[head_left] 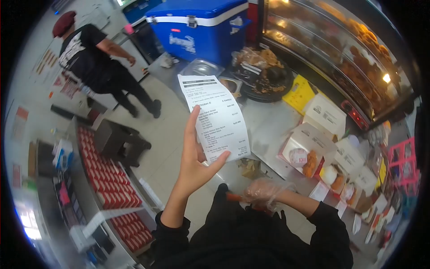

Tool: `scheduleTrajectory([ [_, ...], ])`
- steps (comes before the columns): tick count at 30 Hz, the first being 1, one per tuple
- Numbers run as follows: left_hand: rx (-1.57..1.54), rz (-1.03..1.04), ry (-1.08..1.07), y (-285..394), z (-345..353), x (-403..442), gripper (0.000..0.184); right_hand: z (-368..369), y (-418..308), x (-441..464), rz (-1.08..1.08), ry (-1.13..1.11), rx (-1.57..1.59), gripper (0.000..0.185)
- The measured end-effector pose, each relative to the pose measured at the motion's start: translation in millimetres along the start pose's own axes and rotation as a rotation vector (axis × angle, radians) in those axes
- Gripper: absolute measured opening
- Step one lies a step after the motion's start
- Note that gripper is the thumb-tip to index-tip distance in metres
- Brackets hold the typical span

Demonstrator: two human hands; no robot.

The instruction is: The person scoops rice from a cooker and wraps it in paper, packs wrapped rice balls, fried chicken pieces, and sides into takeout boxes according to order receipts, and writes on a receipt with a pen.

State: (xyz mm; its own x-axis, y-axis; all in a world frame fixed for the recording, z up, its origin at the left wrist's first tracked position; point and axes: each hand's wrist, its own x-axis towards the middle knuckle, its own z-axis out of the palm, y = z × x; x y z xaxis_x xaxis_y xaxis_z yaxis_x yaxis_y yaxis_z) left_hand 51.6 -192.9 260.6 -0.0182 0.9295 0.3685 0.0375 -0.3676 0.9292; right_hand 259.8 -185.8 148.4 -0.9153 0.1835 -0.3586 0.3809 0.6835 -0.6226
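Observation:
A long printed receipt [219,121] is held up by my left hand [197,154], with the thumb on its front near the lower edge and a finger along its left side. Lower down, my right hand [264,193] wears a clear plastic glove and is beside the counter's front edge. A reddish-brown stick-like item [234,197] shows at its fingers; the closed-looking fingers are blurred. On the counter to the right, an open box [293,141] contains wrapped rice [298,157] and fried chicken [309,165].
A lit display case [322,54] of fried food stands at the upper right. A blue cooler [199,33] is behind a black tray [262,78] of food. A person in a red cap [89,54] is at upper left, beyond a dark stool [118,141]. Stacked red-white boxes [109,175] fill left shelves.

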Motion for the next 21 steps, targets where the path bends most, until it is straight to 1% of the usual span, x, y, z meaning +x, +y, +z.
scheduleTrajectory([
  [1,-0.02,-0.008,-0.034,-2,-6,8,0.098,10,10,8,0.031,0.016,0.021,0.024],
  [3,-0.073,-0.004,-0.073,-9,-12,21,0.098,49,51,17,-0.094,0.198,-0.002,0.02],
  [4,-0.098,-0.008,-0.111,-14,-12,27,0.098,54,64,7,-0.055,0.219,0.012,0.02],
  [6,-0.025,0.102,-0.151,-27,-8,36,0.095,58,92,-32,0.416,0.17,-0.265,0.017],
  [7,-0.051,0.082,-0.164,-32,-4,39,0.094,63,95,-52,0.663,0.117,-0.386,0.016],
  [8,-0.096,0.071,-0.215,-38,2,43,0.094,60,86,-70,0.725,0.116,-0.353,0.016],
  [10,-0.134,0.031,-0.231,-48,15,49,0.094,37,53,-98,0.747,0.309,0.063,0.017],
  [11,-0.153,-0.015,-0.233,-48,24,51,0.095,30,44,-105,0.856,0.29,0.183,0.02],
  [12,-0.173,-0.023,-0.26,-51,31,54,0.095,29,40,-115,0.885,0.297,0.201,0.02],
  [14,-0.191,-0.036,-0.261,-56,43,60,0.094,23,39,-133,0.808,0.588,0.21,0.023],
  [15,-0.198,-0.042,-0.271,-58,48,63,0.094,7,34,-136,0.866,0.565,0.285,0.024],
  [16,-0.196,-0.046,-0.269,-58,53,66,0.094,-7,30,-136,0.871,0.565,0.292,0.024],
  [18,-0.189,-0.054,-0.27,-58,63,71,0.094,-27,29,-133,0.998,0.676,0.548,0.025],
  [19,-0.188,-0.06,-0.262,-58,68,74,0.094,-18,43,-128,0.914,0.811,0.547,0.028],
  [20,-0.183,-0.065,-0.254,-58,73,77,0.094,-6,59,-119,0.908,0.811,0.551,0.028],
  [21,-0.177,-0.066,-0.253,-60,78,79,0.094,8,73,-106,0.959,0.945,0.52,0.029],
])
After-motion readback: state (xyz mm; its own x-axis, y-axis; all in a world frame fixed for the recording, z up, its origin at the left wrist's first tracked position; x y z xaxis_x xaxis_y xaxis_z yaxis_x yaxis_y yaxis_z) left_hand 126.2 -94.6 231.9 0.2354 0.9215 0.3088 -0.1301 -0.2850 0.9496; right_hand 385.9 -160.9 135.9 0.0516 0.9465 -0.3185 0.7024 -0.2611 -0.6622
